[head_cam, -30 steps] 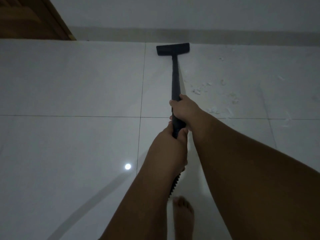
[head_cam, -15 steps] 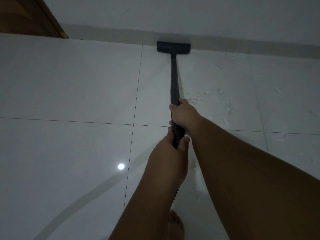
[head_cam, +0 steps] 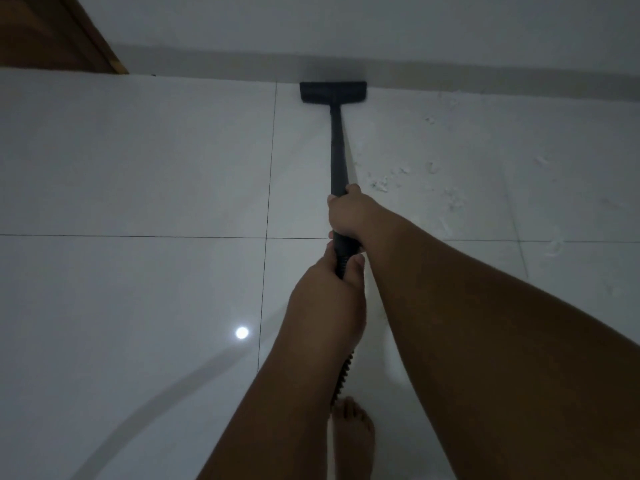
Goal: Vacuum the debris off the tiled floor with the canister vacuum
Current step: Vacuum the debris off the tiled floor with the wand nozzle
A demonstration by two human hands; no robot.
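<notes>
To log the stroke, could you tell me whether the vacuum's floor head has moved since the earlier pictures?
Yes: the floor head has slid forward, closing its small gap to the skirting strip along the wall.

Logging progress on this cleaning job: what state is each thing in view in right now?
right hand: grips the wand, in front.
left hand: grips its ribbed rear end.
floor nozzle: flat on the tiles, at the foot of the wall.
debris: scattered on tiles right of the wand.
hose: runs down below the left hand.

Tiled floor (head_cam: 138, 168): nozzle (head_cam: 332, 92) at wall (head_cam: 450, 29), debris (head_cam: 381, 185) scattered right, bare foot (head_cam: 353, 431).
</notes>
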